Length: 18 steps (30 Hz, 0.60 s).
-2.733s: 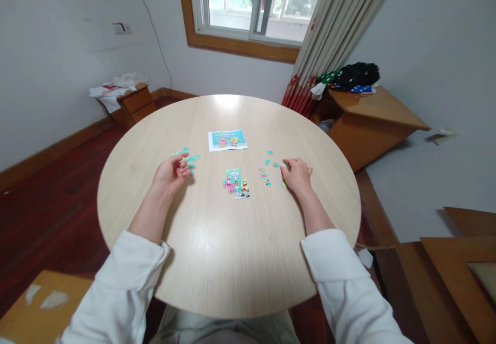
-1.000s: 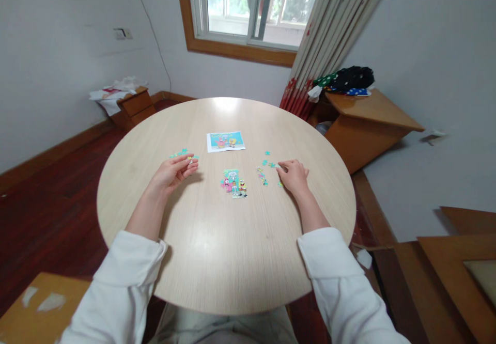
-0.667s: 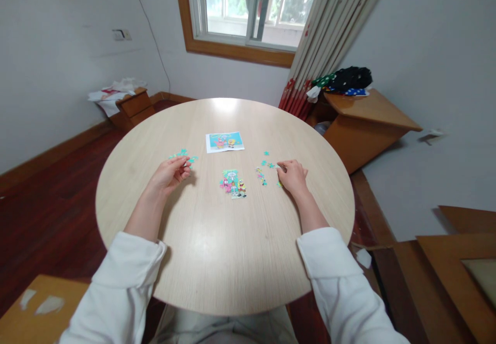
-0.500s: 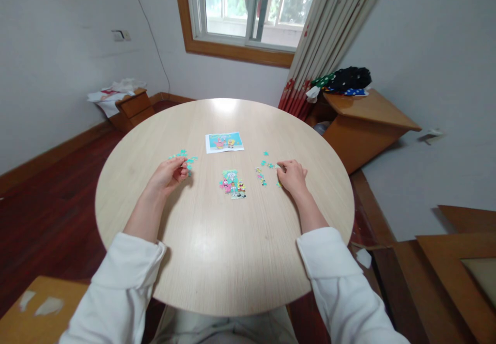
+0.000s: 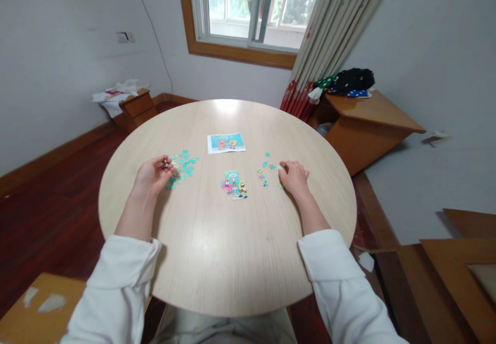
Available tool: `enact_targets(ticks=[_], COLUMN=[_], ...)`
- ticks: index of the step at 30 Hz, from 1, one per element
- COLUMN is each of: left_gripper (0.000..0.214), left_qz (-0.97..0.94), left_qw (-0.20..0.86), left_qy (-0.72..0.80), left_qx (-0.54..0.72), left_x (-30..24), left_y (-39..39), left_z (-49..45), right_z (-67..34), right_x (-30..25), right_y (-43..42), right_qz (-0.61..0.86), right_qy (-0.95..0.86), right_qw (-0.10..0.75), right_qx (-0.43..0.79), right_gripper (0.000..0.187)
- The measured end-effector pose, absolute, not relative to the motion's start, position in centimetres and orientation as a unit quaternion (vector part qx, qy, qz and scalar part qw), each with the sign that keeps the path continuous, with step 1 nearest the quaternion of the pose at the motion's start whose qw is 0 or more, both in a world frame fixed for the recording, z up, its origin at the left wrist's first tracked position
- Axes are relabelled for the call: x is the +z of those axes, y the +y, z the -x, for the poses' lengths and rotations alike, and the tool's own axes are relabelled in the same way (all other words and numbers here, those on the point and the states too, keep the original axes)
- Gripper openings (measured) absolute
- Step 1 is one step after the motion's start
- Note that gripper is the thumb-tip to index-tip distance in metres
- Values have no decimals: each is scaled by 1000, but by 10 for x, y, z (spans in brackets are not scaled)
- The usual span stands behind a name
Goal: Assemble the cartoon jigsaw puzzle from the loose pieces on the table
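Note:
My left hand [image 5: 153, 174] is raised at the left side of the table with thumb and fingers pinched on a small puzzle piece [image 5: 165, 162], dark and yellowish. Beside and partly behind it spreads a pile of turquoise puzzle pieces [image 5: 186, 167]. My right hand [image 5: 294, 177] rests at the right with its fingers curled down, near a few loose puzzle pieces [image 5: 265, 164]; what lies under its fingertips is mostly hidden. Between the hands lies a partly joined puzzle [image 5: 234, 185] with cartoon figures in pink, yellow and turquoise. A narrow joined strip of pieces [image 5: 262, 177] lies right of it.
Behind the puzzle lies a printed picture sheet [image 5: 227, 143] with the same figures. Everything rests on a round pale wooden table [image 5: 217, 251]. A tilted wooden cabinet [image 5: 372, 132] with cloths on top stands at the right, near the curtain [image 5: 329, 29].
My left hand has moved left, off the turquoise pile, uncovering more pieces, and a dark, yellowish piece now shows in its fingers. The right hand has hardly moved. The view has shifted slightly.

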State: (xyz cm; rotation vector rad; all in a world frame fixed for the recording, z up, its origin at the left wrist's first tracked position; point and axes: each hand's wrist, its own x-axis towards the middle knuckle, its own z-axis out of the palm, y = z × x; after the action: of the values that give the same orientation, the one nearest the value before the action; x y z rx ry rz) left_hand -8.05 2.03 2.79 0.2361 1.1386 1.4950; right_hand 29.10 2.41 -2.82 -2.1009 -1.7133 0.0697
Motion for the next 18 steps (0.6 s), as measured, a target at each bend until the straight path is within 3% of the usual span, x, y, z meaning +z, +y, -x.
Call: enact_targets(ticks=[12,18], left_gripper=[31,24], left_qz=[-113,-124], left_qw=[569,567], left_qy=[479,487], left_qx=[659,653], left_x=[30,31], left_y=[17,17], left_z=[87,88], right_z=[-293,-293], right_x=[-31,-31], right_y=[24,24], right_qz=[753,751], right_qy=[-617,-618], right_qw=[227,229], right_qx=[23,25], right_gripper=[34,35])
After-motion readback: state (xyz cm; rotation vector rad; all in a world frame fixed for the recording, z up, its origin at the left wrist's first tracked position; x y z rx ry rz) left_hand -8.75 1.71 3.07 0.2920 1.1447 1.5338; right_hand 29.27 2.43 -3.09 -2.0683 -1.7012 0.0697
